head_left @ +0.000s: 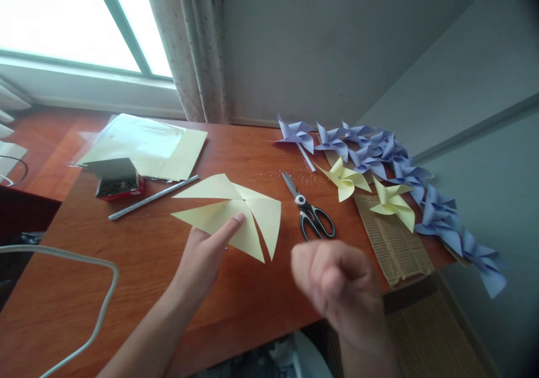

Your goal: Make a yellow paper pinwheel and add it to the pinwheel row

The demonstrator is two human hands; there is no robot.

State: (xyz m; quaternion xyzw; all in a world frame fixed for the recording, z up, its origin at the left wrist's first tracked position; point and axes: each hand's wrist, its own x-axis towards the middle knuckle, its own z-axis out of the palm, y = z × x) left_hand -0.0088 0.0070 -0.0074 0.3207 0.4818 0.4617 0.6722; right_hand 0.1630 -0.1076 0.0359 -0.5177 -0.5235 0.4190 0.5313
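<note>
A square of pale yellow paper (263, 212), slit from its corners toward the middle, lies between the thumb and fingers of my left hand (206, 249). The thumb presses on its upper face; the fingers are hidden underneath. My right hand (341, 288) is raised near the table's front edge, apart from the paper. Its fingers are curled closed and slightly blurred, so I cannot make out what, if anything, is in them. Just beyond that hand, scissors (309, 209) with black handles rest on the table, blades pointing away.
Two yellow pinwheels (345, 180) and several purple pinwheels (438, 212) line the right side, some over corrugated cardboard (393, 246). At left are a paper stack (191, 147), a small red box (120, 190) and a rolled paper stick (154, 197). A white cable (107, 299) crosses the lower left.
</note>
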